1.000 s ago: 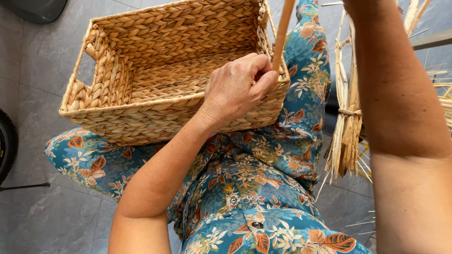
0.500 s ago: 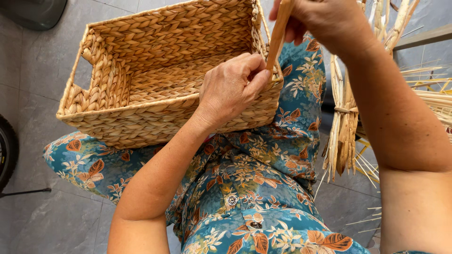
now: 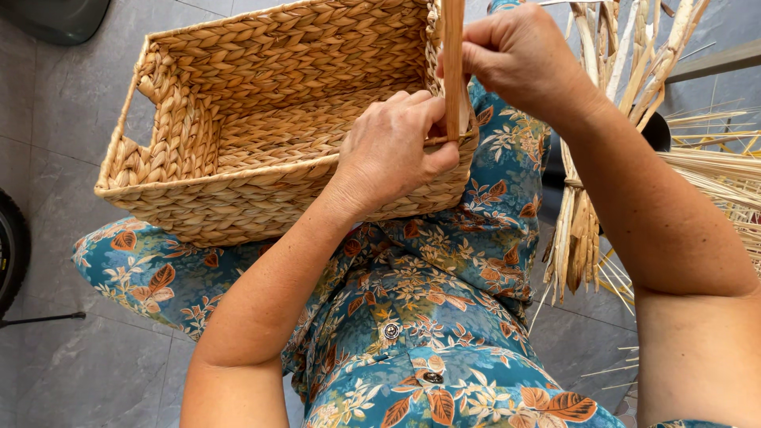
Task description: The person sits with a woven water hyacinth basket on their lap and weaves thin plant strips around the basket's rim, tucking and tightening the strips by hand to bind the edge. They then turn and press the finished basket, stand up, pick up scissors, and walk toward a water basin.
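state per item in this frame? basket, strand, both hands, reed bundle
woven basket: upright on the lap, open top, nothing seen inside.
flat strand: held upright, lower end at the basket's near-right rim.
left hand: grip closed on the rim at the strand's base.
right hand: grip pinching the strand higher up.
dried reed bundle: tied, standing on the floor.

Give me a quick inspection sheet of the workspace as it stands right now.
Surface: grey tiled floor; the work rests on the lap in a floral garment.
Job's things: rectangular woven basket, upright; tan fibre strand rising from its near right corner.
Clutter: bundle of dried stalks at right, loose straws beside it.
Grippers: left hand grips the rim at the strand's base; right hand pinches the strand higher up.
Cables: nothing seen.
Surroundings: dark wheel at left edge.
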Tool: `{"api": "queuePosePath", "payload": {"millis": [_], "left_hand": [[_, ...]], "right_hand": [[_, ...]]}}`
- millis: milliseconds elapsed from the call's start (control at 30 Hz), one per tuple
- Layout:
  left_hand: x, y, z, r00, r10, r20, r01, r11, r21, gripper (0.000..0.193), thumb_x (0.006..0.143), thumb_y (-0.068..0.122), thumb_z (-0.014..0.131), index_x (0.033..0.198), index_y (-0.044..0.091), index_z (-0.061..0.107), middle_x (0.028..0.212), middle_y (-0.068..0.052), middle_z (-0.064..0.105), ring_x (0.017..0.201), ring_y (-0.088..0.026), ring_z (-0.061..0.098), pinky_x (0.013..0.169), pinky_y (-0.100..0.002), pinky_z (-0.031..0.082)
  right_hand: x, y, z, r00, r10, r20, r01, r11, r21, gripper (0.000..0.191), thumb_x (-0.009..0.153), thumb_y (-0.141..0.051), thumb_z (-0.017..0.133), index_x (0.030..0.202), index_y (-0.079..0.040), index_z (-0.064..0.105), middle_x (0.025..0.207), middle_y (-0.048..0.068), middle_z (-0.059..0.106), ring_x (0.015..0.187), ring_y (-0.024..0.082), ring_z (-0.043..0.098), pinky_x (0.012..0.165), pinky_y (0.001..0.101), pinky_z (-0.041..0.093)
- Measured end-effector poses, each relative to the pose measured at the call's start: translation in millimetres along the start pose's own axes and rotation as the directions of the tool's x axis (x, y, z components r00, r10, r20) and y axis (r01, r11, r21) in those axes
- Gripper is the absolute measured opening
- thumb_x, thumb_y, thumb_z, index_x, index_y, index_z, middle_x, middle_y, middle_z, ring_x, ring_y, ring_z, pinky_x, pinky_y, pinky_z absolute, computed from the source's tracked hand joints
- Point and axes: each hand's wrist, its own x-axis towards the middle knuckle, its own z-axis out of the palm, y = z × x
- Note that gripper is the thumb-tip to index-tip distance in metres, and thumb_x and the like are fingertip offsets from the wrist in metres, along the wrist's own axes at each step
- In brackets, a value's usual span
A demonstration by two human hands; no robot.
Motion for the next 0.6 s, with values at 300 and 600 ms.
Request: {"api": "queuePosePath", "payload": {"millis": [300, 600], "left_hand": [[-6, -5, -5, 1.000, 0.007, -0.004, -0.008, 0.957, -0.289, 0.027, 0.086, 0.019, 0.075, 0.101, 0.004, 0.058, 0.096, -0.007, 0.066, 0.092, -0.024, 0.072, 0.078, -0.039, 0.056], [0, -7, -3, 0.990, -0.117, 0.076, 0.136, 0.932, -0.337, 0.021, 0.097, 0.030, 0.068, 0.101, 0.009, 0.072, 0.096, -0.008, 0.073, 0.088, -0.024, 0.073, 0.078, -0.039, 0.056]], "right_hand": [[-11, -12, 7, 0.992, 0.084, 0.098, -0.086, 0.996, 0.017, 0.016, 0.104, -0.017, 0.069, 0.105, -0.004, 0.078, 0.090, 0.007, 0.074, 0.077, 0.011, 0.066, 0.068, 0.0265, 0.055], [-76, -61, -2, 0.991, -0.110, -0.076, 0.082, 0.949, -0.306, 0.037, 0.090, -0.011, 0.076, 0.124, -0.006, 0.063, 0.123, 0.014, 0.058, 0.114, 0.029, 0.059, 0.096, 0.0395, 0.050]]}}
